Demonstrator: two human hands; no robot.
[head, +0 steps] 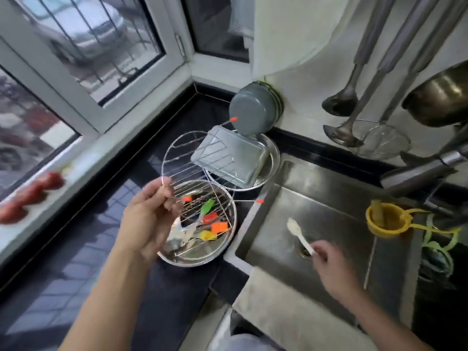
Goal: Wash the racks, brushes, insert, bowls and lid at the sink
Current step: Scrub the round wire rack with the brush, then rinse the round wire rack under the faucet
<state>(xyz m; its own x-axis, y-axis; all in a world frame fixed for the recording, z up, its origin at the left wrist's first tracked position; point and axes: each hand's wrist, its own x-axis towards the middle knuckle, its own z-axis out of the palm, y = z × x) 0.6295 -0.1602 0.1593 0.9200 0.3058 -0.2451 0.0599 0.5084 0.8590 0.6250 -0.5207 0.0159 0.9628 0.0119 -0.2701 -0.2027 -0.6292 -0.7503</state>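
My left hand point(149, 219) pinches the rim of a round wire rack point(182, 160) with orange-tipped legs, holding it tilted above a steel bowl point(228, 234) on the black counter. In that bowl lie several silicone brushes point(212, 226) in green, red, orange and yellow. My right hand point(329, 262) grips a white brush point(297, 231) by its handle over the sink point(329, 198), near the drain. Behind the rack, a clear rectangular lid point(235, 160) leans in a second steel bowl point(273, 158). Grey bowls point(253, 110) stand on edge against the wall.
A yellow strainer point(387, 219) sits at the sink's right side under the tap point(417, 171). Ladles and a skimmer point(354, 110) hang on the wall. A cloth point(283, 305) drapes over the sink's front edge. Red items point(30, 193) lie on the window sill.
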